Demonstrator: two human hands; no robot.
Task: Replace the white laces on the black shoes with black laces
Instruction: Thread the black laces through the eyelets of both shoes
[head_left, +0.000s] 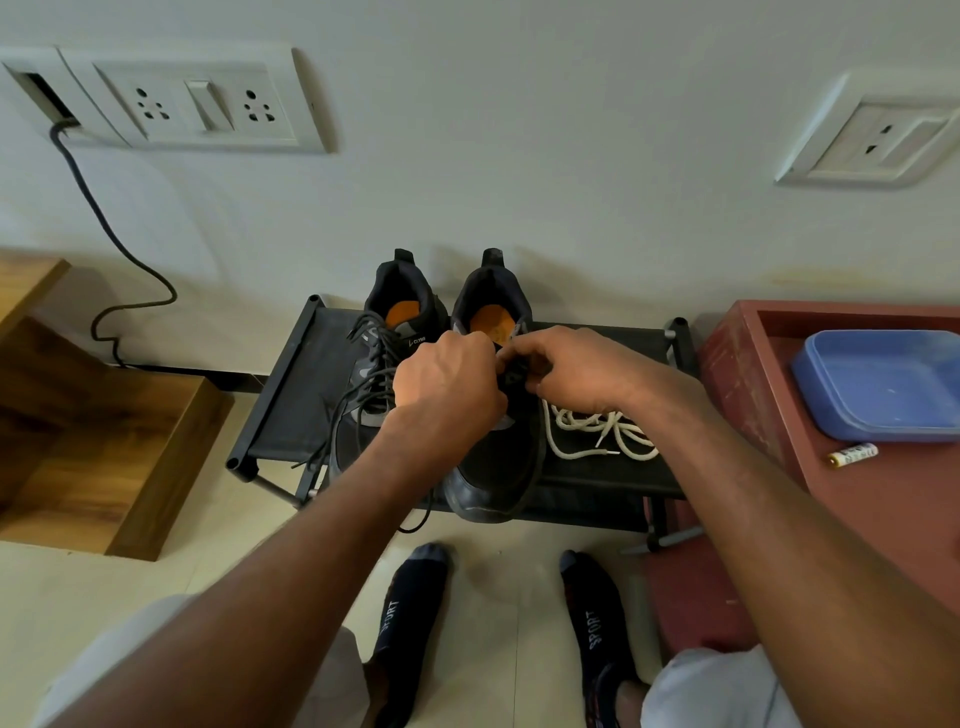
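Two black shoes stand side by side on a low black rack (291, 405), heels to the wall. The left shoe (384, 332) carries loose black laces (358, 395) that trail over the rack's front edge. Over the tongue of the right shoe (493, 457), my left hand (447, 384) and my right hand (576, 369) meet, fingers curled and pinching a black lace (511, 371). One strand of it runs down round the toe. White laces (597, 431) lie in a loose heap on the rack, right of that shoe, under my right wrist.
A red-brown cabinet (769, 395) at the right holds a blue plastic tray (878, 384) and a small battery (852, 453). A wooden step unit (104, 447) stands at the left. A black cable (119, 249) hangs from wall sockets. My socked feet (415, 603) stand before the rack.
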